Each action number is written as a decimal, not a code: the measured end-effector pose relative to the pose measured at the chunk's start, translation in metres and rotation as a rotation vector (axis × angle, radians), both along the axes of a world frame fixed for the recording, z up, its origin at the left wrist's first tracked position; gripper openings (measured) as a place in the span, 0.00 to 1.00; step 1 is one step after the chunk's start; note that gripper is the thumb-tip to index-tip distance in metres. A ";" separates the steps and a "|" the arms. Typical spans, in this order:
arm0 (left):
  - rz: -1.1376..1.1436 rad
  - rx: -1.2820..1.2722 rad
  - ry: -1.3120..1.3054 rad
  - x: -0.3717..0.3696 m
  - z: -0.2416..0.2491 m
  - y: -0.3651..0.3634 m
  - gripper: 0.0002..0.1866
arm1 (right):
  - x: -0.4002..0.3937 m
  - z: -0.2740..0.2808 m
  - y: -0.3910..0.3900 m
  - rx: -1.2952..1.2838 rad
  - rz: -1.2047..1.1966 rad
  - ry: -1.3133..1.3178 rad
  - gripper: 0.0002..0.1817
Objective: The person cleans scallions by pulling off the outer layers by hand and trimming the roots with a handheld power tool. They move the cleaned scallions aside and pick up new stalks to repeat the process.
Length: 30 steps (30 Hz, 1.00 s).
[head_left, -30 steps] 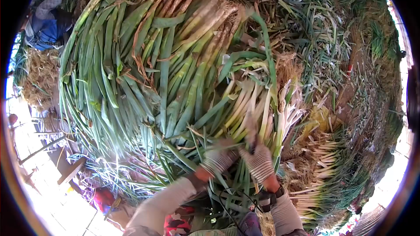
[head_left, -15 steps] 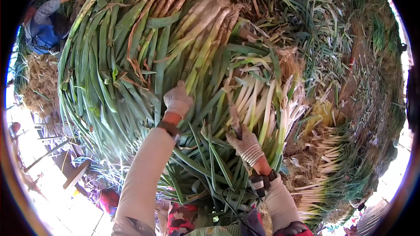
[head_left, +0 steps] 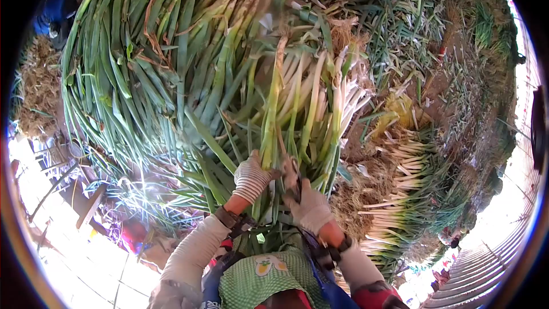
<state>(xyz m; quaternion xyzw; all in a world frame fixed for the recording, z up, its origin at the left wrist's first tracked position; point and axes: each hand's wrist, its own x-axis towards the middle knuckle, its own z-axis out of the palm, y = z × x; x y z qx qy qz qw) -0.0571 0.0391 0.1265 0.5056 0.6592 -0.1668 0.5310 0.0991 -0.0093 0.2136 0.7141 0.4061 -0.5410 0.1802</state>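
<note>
My left hand (head_left: 253, 178), in a striped pale glove, is closed round the leaves of a long green onion (head_left: 274, 103). That onion stretches away from me, its brownish root end pointing up the view. Just beside it, my gloved right hand (head_left: 309, 208) grips a soiled grey hand tool (head_left: 290, 176) with a narrow tip, which I cannot tell more exactly. The tip lies close to the held stalk. Behind the hands, whitish peeled green onions (head_left: 313, 103) lie side by side. A large heap of unpeeled green onions (head_left: 148, 57) spreads out on the left.
At right, a row of white-stemmed green onions (head_left: 409, 166) lies near tangled roots (head_left: 354, 200). Loose leaf scraps (head_left: 394, 28) cover the ground at upper right. A green checked apron (head_left: 257, 280) covers my lap. Blue clothing of another person (head_left: 52, 11) shows at upper left.
My left hand has come back from the heap toward my body and now holds a green onion. My right hand has shifted left beside it with the tool. The view has shifted too.
</note>
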 end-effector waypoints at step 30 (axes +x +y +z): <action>0.260 0.293 -0.167 -0.005 -0.035 -0.106 0.48 | -0.007 -0.086 0.045 0.056 0.077 -0.118 0.35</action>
